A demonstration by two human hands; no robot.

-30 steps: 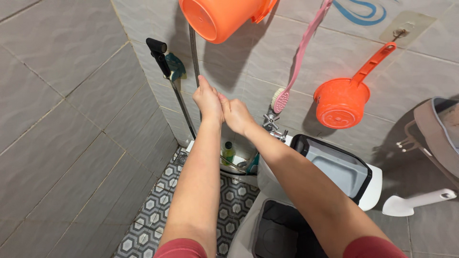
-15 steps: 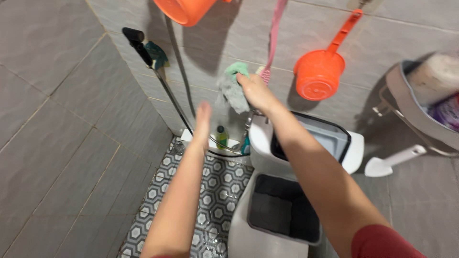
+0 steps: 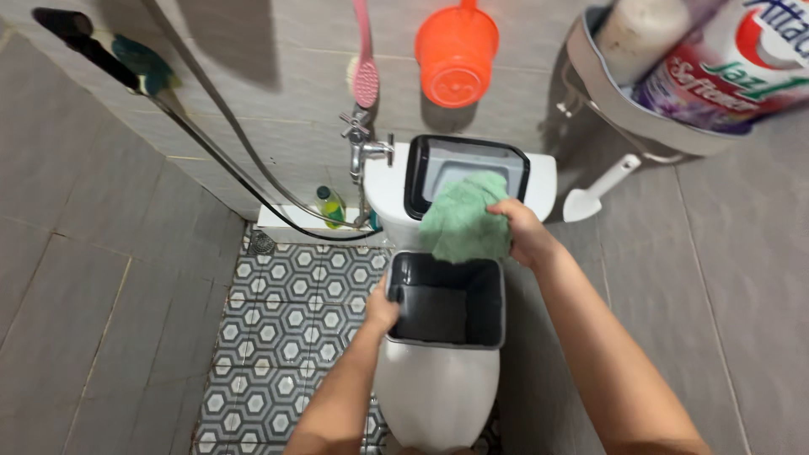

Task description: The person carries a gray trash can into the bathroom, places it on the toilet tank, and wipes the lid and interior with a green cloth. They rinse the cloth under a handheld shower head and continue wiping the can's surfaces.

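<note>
My right hand (image 3: 524, 234) holds a green cloth (image 3: 465, 223), the fingers closed on its edge, so it hangs just above the open white bin (image 3: 438, 388) with a dark inside. My left hand (image 3: 382, 307) grips the left rim of this bin, fingers curled over it. Behind the cloth the bin lid (image 3: 466, 168) stands open. On the wall hang an orange dipper (image 3: 456, 52) and a pink brush (image 3: 364, 76).

one green cloth (image 3: 465, 223), one white bin (image 3: 438, 388), one orange dipper (image 3: 456, 52), one pink brush (image 3: 365, 76)
</note>
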